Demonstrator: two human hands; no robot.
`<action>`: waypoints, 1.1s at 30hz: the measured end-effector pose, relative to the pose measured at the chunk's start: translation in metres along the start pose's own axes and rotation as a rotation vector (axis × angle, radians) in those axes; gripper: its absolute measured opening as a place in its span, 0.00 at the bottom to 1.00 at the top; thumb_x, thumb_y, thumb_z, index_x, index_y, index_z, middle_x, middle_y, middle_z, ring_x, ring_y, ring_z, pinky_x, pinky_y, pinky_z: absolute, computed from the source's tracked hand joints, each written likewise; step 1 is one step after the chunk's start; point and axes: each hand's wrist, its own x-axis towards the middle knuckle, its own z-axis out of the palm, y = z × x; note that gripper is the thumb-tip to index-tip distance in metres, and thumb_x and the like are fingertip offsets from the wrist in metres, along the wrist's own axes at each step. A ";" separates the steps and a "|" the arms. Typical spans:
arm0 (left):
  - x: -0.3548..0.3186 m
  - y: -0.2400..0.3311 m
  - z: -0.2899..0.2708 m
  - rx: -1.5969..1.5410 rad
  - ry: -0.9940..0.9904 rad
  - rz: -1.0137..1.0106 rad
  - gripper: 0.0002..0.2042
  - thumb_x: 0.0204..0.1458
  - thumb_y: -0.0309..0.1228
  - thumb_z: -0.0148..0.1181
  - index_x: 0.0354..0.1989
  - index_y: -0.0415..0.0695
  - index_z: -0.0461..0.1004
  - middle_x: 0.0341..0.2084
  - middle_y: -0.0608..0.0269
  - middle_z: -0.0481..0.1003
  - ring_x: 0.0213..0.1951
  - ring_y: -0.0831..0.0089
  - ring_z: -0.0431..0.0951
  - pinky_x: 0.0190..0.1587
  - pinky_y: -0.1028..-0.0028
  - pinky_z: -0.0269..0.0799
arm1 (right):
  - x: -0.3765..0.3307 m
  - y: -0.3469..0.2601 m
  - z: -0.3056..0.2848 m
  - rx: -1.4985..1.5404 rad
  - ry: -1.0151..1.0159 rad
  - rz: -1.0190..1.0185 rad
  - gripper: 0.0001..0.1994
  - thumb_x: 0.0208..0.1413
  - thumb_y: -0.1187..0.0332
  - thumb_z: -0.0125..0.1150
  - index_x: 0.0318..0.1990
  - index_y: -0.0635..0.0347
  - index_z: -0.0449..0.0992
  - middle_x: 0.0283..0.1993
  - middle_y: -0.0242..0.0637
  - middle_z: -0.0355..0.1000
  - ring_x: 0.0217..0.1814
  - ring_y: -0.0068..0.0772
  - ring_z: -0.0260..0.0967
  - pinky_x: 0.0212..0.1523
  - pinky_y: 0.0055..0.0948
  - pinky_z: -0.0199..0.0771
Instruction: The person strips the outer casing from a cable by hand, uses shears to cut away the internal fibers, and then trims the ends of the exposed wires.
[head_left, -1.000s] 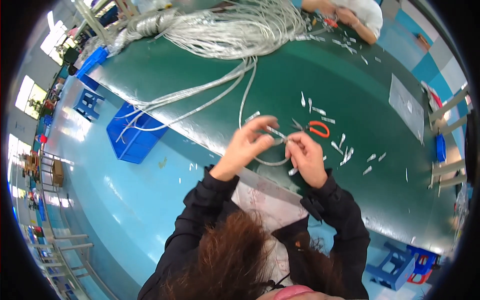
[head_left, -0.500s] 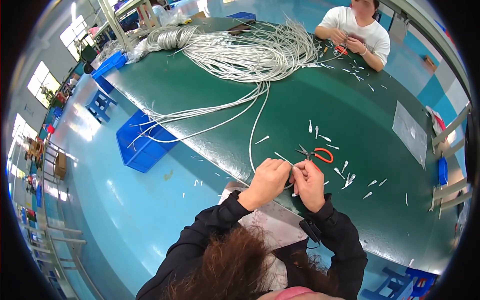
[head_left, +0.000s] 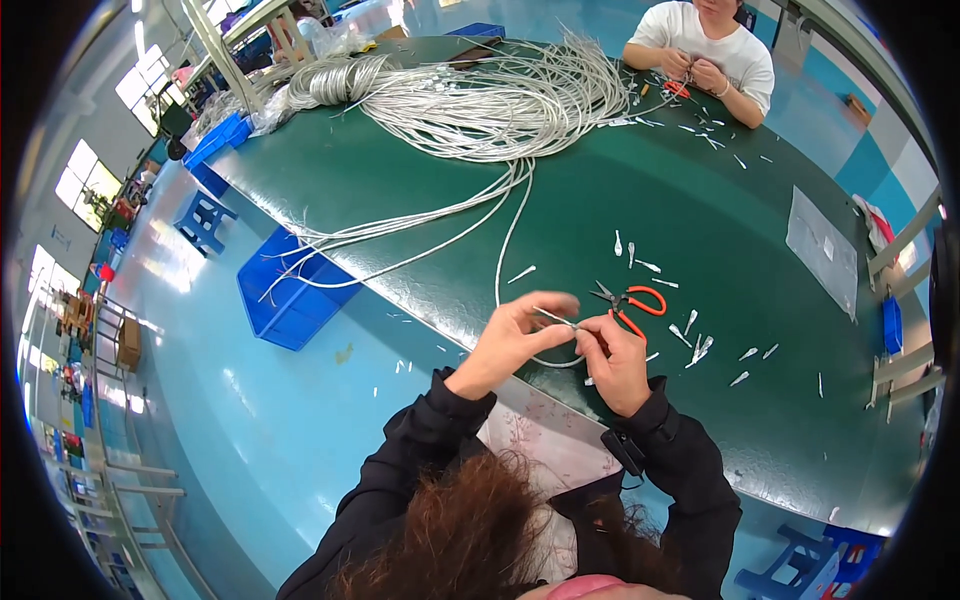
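A thin grey-white cable (head_left: 511, 235) runs down from the large pile to my hands and bends in a loop below them. My right hand (head_left: 617, 368) pinches this cable near its end, thumb against the fingers. Close on its left, my left hand (head_left: 512, 342) has its thumb at the cable end. Its upper fingers are raised and smeared by motion, with thin strands showing between them and the thumb; whether they grip the strands is unclear. Red-handled cutters (head_left: 630, 303) lie with jaws apart just beyond my right hand.
A big pile of cables (head_left: 480, 110) covers the far part of the green table (head_left: 680, 210). Several white scraps (head_left: 698, 350) lie to the right, near a clear plastic bag (head_left: 822, 250). A blue bin (head_left: 290, 300) stands off the left edge. Across the table, a person (head_left: 710, 55) handles something small.
My left hand has opened up from a closed grip beside the right hand, its fingers lifting and moving left. The right hand stays at the cable. More of the cable loop shows.
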 end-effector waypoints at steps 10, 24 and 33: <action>-0.010 -0.029 0.017 0.334 0.124 0.158 0.04 0.52 0.22 0.59 0.34 0.34 0.76 0.31 0.60 0.76 0.29 0.78 0.74 0.34 0.79 0.71 | -0.003 0.001 0.003 0.032 0.018 0.086 0.02 0.56 0.77 0.54 0.36 0.66 0.71 0.22 0.36 0.70 0.18 0.21 0.67 0.19 0.21 0.64; -0.002 -0.012 0.000 0.233 -0.125 -0.065 0.07 0.58 0.28 0.53 0.32 0.36 0.72 0.23 0.68 0.73 0.24 0.84 0.70 0.25 0.83 0.65 | -0.002 -0.006 0.003 0.103 -0.016 0.075 0.03 0.59 0.77 0.50 0.39 0.67 0.69 0.25 0.32 0.69 0.17 0.15 0.61 0.17 0.16 0.59; -0.008 -0.009 0.015 0.194 -0.028 0.034 0.04 0.56 0.25 0.54 0.33 0.36 0.70 0.21 0.66 0.71 0.23 0.81 0.71 0.25 0.80 0.66 | -0.003 -0.010 0.004 0.260 -0.085 0.220 0.05 0.62 0.73 0.48 0.38 0.65 0.69 0.24 0.32 0.71 0.16 0.16 0.63 0.17 0.16 0.59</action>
